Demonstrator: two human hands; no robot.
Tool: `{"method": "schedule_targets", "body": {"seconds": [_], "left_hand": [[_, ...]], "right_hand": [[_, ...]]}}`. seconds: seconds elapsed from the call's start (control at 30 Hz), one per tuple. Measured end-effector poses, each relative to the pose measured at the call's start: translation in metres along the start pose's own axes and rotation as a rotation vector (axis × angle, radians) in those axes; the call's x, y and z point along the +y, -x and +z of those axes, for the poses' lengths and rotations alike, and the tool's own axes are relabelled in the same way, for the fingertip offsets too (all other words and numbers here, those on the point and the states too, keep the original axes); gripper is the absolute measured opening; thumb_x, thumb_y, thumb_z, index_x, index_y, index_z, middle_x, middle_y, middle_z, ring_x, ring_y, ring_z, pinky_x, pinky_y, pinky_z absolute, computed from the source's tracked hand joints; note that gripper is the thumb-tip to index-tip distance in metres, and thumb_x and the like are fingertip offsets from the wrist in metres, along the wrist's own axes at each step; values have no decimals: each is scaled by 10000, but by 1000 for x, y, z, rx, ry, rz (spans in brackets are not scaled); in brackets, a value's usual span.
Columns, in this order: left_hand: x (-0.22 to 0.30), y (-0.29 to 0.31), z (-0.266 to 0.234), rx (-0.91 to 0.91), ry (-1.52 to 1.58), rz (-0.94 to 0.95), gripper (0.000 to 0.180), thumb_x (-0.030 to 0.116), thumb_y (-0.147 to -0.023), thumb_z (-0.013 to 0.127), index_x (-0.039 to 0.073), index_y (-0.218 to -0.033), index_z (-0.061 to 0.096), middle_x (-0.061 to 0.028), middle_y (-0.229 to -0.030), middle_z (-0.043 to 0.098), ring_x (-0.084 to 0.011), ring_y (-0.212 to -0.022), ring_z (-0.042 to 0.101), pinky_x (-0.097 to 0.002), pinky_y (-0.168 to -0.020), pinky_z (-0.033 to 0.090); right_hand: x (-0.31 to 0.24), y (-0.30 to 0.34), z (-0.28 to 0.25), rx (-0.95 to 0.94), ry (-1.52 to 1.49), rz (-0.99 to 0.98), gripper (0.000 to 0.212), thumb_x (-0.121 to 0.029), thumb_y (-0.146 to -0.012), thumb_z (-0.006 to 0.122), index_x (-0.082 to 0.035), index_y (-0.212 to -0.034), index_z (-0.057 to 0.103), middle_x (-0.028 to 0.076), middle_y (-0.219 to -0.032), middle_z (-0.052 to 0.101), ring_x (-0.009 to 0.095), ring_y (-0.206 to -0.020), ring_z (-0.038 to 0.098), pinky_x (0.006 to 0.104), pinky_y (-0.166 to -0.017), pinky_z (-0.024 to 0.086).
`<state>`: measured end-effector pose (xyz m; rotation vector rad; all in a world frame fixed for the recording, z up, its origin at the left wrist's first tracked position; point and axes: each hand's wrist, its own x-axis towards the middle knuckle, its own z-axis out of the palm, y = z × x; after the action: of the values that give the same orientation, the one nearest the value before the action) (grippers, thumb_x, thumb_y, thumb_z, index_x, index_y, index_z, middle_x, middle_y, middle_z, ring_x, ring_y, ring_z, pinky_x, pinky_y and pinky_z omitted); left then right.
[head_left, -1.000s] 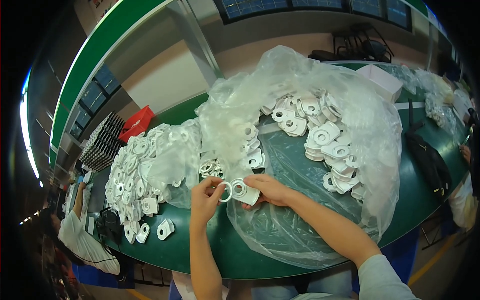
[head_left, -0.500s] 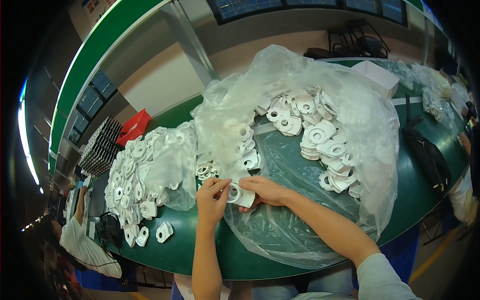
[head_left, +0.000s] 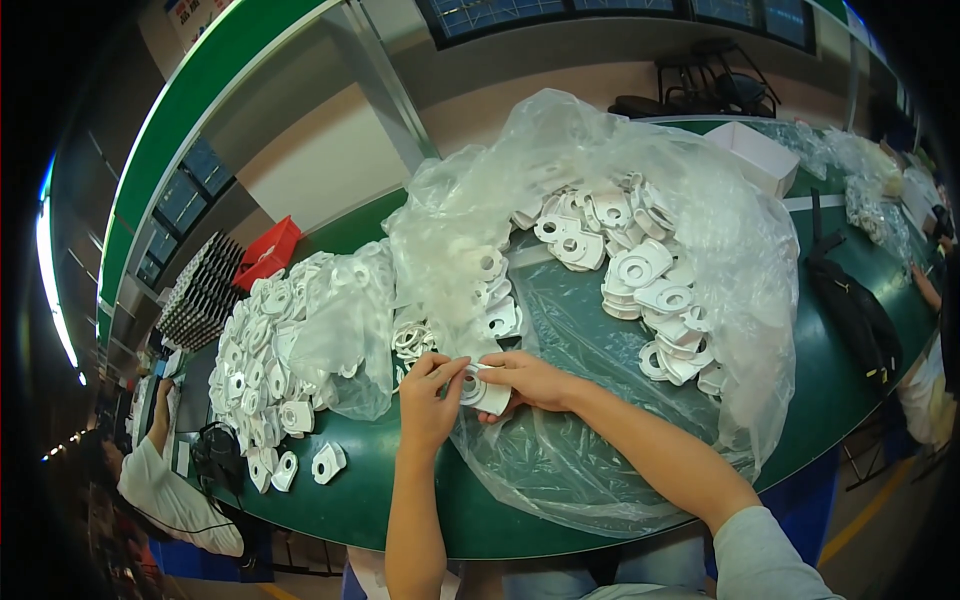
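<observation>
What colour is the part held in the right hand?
White; the part shows best in the head view, though partly covered.

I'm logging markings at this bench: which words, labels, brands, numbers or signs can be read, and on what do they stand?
None can be read.
Sign, upper left: has small marks, too blurred to read.
Held part: no lettering can be made out.
Loose part: too small to tell.
White box: no print visible on the sides in view.
</observation>
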<state>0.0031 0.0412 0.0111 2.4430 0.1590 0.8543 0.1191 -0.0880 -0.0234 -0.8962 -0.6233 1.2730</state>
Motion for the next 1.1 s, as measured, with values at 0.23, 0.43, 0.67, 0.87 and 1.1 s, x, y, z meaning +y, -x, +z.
{"method": "schedule_targets", "body": {"seconds": [0.23,0.43,0.67,0.87,1.1], "left_hand": [[-1,0,-1,-3,-30,47,222,-8,-722,647,47,-935,673,-76,-779,561,-186,-630,541,-273,-518,399],[-1,-3,-7,79,46,-11,238,-2,-753,629,21,-989,643,-59,-838,578,-97,-607,497,-215,-486,372],[-8,-2,-7,76,190,-117,150,22,-839,558,-3,-963,639,-48,-860,591,-84,-699,547,-202,-559,434],[-15,0,-6,8,229,-189,143,37,-851,560,-10,-960,640,-30,-846,588,-70,-687,548,-187,-549,421],[-21,1,-5,-24,369,-263,166,51,-846,580,9,-994,642,-18,-850,597,-68,-679,556,-178,-530,411]], "right_hand": [[-1,3,3,6,155,-80,290,-7,-838,535,31,-1120,481,133,-926,609,221,-746,649,327,-646,562],[3,-1,2,93,22,-96,287,22,-825,522,28,-1109,485,146,-983,603,238,-770,655,334,-672,558],[3,-1,2,108,-19,-102,315,51,-833,508,29,-1140,445,166,-1034,588,273,-859,645,373,-765,552],[7,-3,0,119,-10,-106,317,62,-836,496,29,-1146,440,180,-1039,591,284,-853,647,376,-766,549],[4,-3,3,134,-53,-131,323,62,-837,495,28,-1153,442,182,-1029,599,283,-849,650,361,-746,549]]}}
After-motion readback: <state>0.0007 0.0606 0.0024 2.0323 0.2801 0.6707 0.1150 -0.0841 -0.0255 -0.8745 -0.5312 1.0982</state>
